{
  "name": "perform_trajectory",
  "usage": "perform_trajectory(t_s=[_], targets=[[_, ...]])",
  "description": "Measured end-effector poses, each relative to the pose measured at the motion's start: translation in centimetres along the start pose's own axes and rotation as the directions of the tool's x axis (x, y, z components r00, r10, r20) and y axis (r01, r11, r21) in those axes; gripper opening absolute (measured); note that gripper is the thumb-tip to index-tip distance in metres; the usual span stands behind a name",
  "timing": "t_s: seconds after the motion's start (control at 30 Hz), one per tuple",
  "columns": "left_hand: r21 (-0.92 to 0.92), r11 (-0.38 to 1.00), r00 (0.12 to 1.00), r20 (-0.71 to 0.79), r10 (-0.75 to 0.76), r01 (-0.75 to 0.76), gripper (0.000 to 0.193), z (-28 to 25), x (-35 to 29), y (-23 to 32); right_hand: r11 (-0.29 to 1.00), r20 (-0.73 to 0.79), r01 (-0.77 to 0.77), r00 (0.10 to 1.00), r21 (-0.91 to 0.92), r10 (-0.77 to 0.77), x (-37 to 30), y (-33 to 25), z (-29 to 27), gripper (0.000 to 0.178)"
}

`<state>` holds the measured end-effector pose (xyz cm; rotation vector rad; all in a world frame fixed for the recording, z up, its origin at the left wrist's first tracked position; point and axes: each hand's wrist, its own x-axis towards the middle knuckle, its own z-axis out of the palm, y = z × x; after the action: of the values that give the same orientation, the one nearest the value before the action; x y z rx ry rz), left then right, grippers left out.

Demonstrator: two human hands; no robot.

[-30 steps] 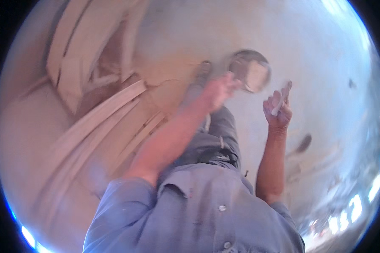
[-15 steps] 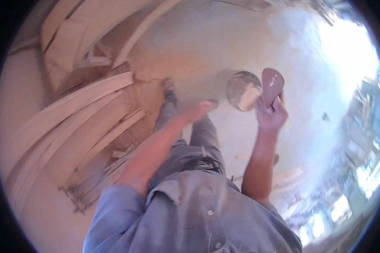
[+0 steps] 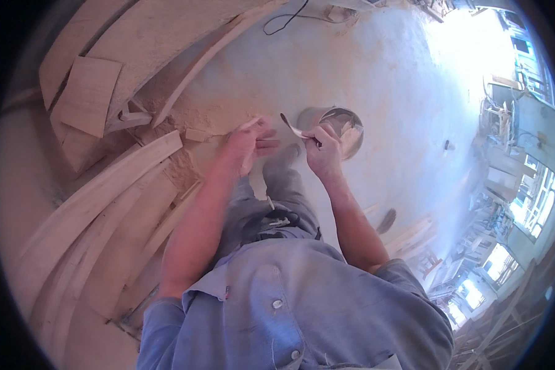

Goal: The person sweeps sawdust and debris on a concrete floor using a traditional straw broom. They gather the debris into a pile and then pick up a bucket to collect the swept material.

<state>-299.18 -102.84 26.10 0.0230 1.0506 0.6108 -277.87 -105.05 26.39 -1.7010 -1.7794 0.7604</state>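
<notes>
My right hand (image 3: pixel 324 148) pinches a thin, bent piece (image 3: pixel 293 126), seen nearly edge-on, dark at its tip and pale toward my fingers. In the earlier frame its face looks maroon and rounded; its exact kind is unclear. To the left of it, my left hand (image 3: pixel 248 143) is raised with its fingers apart, a little blurred, and nothing shows in it. Just behind my right hand stands a round metal bucket (image 3: pixel 357 117) on the floor, with pale, lumpy material (image 3: pixel 350 137) inside.
Long curved wooden boards (image 3: pixel 98 197) lie stacked at the left. Larger pale panels (image 3: pixel 135 58) stand at the far left, with sawdust (image 3: pixel 185 111) beside them. A black cable (image 3: pixel 283 28) crosses the far floor. Clutter (image 3: pixel 475 240) lines the right by bright windows (image 3: pixel 515 197).
My right hand has moved left with the thin piece, turning it from face-on to edge-on. The left hand has shifted left and spread its fingers. The view has shifted too.
</notes>
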Motion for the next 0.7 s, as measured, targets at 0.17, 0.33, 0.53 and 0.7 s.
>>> perform_trajectory(t_s=[0.17,0.33,0.53,0.7], targets=[[-0.092,0.983,0.964,0.199,0.176,-0.160,0.036,0.5,0.1,1.0,0.967,-0.046,0.248,0.967,-0.052,-0.251,2.1,-3.3,0.2,0.016],[-0.050,0.971,0.959,0.152,0.237,-0.232,0.035,2.4,2.8,2.7,0.992,-0.074,0.124,0.990,0.003,-0.124,4.5,-2.3,-0.4,0.033],[0.117,0.977,0.980,0.107,0.166,-0.178,0.035,8.1,6.8,6.1,0.986,-0.056,0.006,0.998,-0.168,-0.015,8.4,-1.2,-2.6,0.052],[0.237,0.951,0.980,0.081,0.185,-0.199,0.058,15.8,10.7,9.7,0.978,0.060,0.000,0.998,-0.207,0.013,14.4,3.7,-6.2,0.048]])
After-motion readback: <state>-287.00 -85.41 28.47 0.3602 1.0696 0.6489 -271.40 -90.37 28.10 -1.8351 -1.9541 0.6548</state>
